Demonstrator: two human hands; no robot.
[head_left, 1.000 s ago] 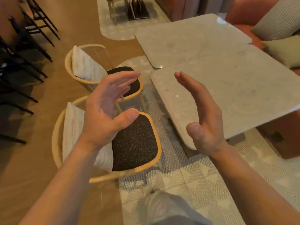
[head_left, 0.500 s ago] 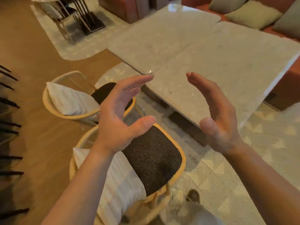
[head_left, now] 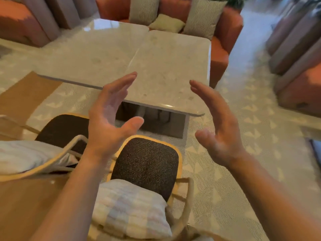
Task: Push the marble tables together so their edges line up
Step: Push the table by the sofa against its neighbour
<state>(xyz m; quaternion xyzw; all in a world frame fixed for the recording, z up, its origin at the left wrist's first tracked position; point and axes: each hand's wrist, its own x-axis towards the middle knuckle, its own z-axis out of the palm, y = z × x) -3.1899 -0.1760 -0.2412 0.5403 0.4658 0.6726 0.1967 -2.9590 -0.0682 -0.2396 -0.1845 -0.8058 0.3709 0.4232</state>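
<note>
Since half a second back the camera has swung round – both marble tables now sit square-on in the upper middle of the frame, left table (head_left: 86,54) and right table (head_left: 172,66) touching along a thin seam, near edges look close to flush. Risk, as I judge it: shoving one corner would skew the seam, and the chair (head_left: 145,162) at lower centre blocks a straight approach. Left hand (head_left: 111,119) and right hand (head_left: 217,126) – both spread wide, palms facing, holding nothing, touching nothing
</note>
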